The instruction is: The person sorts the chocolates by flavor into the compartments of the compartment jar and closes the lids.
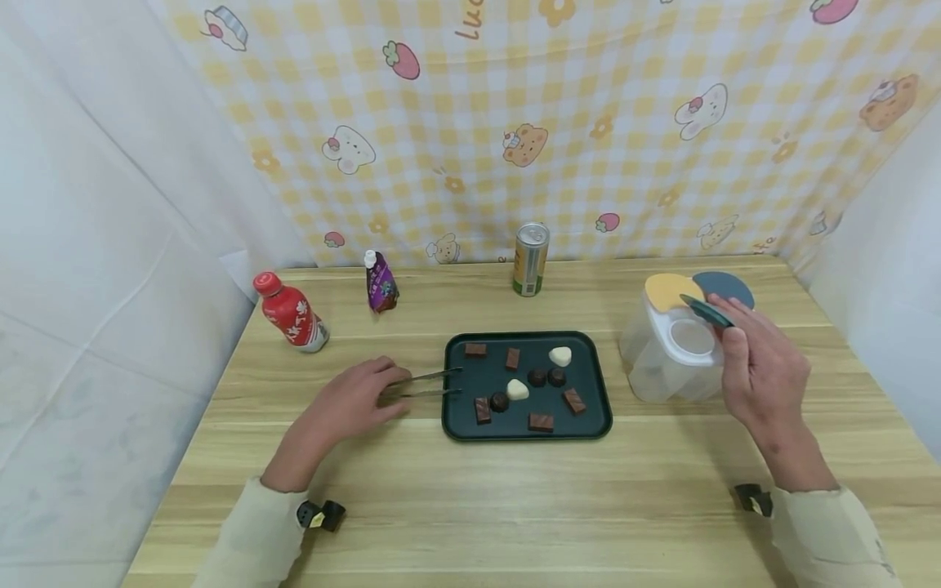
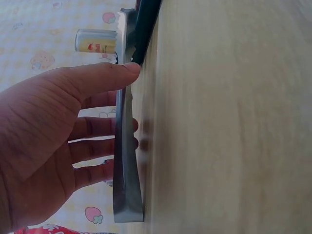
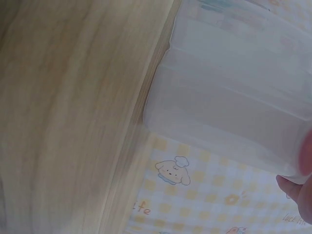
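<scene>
My left hand [image 1: 358,400] holds metal tongs [image 2: 127,180], thumb on one side and fingers on the other. The tong tips are spread apart and reach over the left rim of a dark tray [image 1: 456,429]. On the tray lie several brown chocolate bars [image 1: 541,422], dark round chocolates [image 1: 499,402] and two white chocolates [image 1: 518,389]. At the right, my right hand [image 1: 768,367] grips a dark green flap lid [image 1: 707,311], tilted up from a translucent container [image 1: 654,363]. A round opening shows beside it. Yellow [image 1: 667,291] and blue [image 1: 724,286] lids lie flat on the container.
A red-capped bottle [image 1: 292,313] stands at the left of the wooden table [image 1: 470,506]. Behind the tray are a purple spouted pouch [image 1: 381,283] and a can [image 1: 531,260]. A checked curtain [image 1: 470,114] hangs along the back edge.
</scene>
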`<action>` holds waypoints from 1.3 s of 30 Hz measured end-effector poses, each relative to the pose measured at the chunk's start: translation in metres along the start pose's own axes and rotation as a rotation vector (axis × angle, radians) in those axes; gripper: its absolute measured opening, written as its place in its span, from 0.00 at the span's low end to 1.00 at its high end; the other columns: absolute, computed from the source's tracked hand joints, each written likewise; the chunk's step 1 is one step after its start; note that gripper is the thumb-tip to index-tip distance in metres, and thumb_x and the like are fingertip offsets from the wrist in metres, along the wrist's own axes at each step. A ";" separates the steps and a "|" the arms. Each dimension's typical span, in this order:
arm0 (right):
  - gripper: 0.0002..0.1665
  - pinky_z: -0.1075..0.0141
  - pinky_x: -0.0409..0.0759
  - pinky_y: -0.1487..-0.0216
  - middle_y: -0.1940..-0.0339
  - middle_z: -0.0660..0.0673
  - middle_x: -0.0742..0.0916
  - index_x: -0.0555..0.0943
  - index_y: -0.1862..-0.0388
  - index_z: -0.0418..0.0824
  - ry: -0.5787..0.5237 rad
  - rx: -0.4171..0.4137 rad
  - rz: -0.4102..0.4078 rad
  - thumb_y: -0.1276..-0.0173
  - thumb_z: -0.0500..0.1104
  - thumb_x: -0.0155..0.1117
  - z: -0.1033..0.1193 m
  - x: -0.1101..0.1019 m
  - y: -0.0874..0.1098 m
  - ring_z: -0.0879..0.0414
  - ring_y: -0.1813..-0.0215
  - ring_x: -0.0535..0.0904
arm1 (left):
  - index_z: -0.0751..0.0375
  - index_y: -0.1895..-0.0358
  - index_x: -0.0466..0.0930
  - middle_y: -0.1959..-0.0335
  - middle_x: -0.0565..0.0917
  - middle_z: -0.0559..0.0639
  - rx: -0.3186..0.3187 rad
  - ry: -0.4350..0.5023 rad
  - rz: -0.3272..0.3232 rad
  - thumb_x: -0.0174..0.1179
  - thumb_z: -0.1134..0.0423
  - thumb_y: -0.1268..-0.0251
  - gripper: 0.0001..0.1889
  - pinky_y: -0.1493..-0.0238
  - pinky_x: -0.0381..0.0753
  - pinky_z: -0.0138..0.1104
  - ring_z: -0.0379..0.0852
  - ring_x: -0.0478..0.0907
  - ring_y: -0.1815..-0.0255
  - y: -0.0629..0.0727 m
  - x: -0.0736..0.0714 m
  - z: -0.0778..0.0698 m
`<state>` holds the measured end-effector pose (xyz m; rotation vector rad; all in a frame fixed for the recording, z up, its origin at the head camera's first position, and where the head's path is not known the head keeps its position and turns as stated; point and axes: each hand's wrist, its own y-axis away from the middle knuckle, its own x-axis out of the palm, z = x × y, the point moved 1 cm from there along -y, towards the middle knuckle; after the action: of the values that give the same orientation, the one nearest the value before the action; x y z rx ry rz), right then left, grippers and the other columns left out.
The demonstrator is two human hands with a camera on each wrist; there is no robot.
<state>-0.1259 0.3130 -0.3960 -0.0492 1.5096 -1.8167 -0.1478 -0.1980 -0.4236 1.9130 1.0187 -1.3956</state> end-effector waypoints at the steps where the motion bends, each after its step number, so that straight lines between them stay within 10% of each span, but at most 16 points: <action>1: 0.34 0.69 0.69 0.33 0.48 0.39 0.89 0.88 0.46 0.32 -0.004 -0.002 -0.004 0.16 0.58 0.46 0.000 0.000 0.000 0.48 0.39 0.83 | 0.61 0.44 0.86 0.52 0.83 0.52 -0.007 0.003 0.001 0.73 0.52 0.35 0.22 0.50 0.82 0.47 0.48 0.80 0.56 0.000 0.001 0.001; 39: 0.34 0.64 0.71 0.33 0.49 0.40 0.89 0.89 0.47 0.33 -0.014 -0.018 -0.033 0.16 0.60 0.47 0.000 0.002 0.000 0.54 0.39 0.83 | 0.57 0.40 0.85 0.58 0.83 0.49 0.053 -0.046 -0.011 0.68 0.53 0.29 0.19 0.60 0.82 0.40 0.40 0.77 0.68 -0.007 -0.012 -0.016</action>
<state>-0.1273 0.3123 -0.3974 -0.0962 1.5237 -1.8253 -0.1475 -0.1845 -0.4075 1.9066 0.9807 -1.4802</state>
